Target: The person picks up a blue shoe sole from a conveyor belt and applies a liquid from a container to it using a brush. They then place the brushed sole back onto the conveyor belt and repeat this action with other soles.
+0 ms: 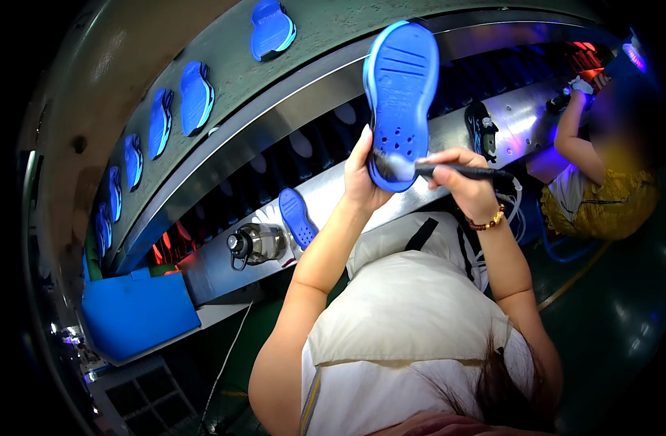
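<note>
My left hand (362, 174) grips a blue shoe sole (401, 80) by its lower end and tilts it up, so its grooved and holed face shows. My right hand (467, 185) is closed round the black handle of a brush (460, 171). The pale, motion-blurred bristles touch the sole's lower end, below the small holes. On the metal bench (264, 275) to the left of my forearm lies another blue sole (298, 216), next to a clear bottle (263, 243) with a black lid.
Several blue soles lie along a green belt (231, 73) beyond a metal rail. Dark shoe parts fill the shelf under it. A blue box (138, 312) stands at the bench's left end. A black shoe part (480, 131) rests to the right. A co-worker (602, 167) sits at far right.
</note>
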Demonstrator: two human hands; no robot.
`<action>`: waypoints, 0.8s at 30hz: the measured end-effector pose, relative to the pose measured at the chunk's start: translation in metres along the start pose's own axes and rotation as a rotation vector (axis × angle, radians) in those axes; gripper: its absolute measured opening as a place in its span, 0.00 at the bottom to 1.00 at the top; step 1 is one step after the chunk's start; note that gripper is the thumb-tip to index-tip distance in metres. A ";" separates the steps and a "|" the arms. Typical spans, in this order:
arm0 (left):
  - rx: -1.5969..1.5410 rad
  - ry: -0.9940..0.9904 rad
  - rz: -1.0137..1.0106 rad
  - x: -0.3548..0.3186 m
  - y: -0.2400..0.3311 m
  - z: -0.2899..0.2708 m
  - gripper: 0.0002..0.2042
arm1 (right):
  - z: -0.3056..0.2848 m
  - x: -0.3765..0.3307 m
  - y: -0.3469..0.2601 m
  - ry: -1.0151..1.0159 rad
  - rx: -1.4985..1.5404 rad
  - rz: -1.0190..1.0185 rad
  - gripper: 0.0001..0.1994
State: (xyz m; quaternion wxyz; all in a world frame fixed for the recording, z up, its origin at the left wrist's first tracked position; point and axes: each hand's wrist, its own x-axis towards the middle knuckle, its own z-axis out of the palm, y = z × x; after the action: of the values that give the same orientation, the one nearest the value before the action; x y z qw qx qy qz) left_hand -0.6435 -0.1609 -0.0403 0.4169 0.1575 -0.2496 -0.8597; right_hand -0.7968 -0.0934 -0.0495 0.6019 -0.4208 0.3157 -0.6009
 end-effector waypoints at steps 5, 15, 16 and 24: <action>0.147 -0.112 -0.150 -0.005 0.016 -0.022 0.19 | -0.017 0.000 -0.033 -0.449 -0.429 -0.109 0.09; 0.415 0.052 -0.627 0.001 0.030 -0.008 0.20 | -0.025 0.010 -0.064 -0.620 -0.602 -0.174 0.10; 0.422 0.077 -0.633 -0.001 0.030 -0.001 0.21 | -0.026 0.012 -0.064 -0.611 -0.666 -0.203 0.10; 0.561 0.187 -0.695 -0.006 0.034 -0.013 0.23 | -0.034 0.021 -0.080 -0.754 -0.691 -0.078 0.09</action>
State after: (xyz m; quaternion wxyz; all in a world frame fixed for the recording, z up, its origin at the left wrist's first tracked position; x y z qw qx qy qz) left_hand -0.6117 -0.1783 -0.0319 0.0658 0.4155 -0.3665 -0.8299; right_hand -0.8619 -0.1124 0.0088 0.4768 -0.7940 0.2410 -0.2901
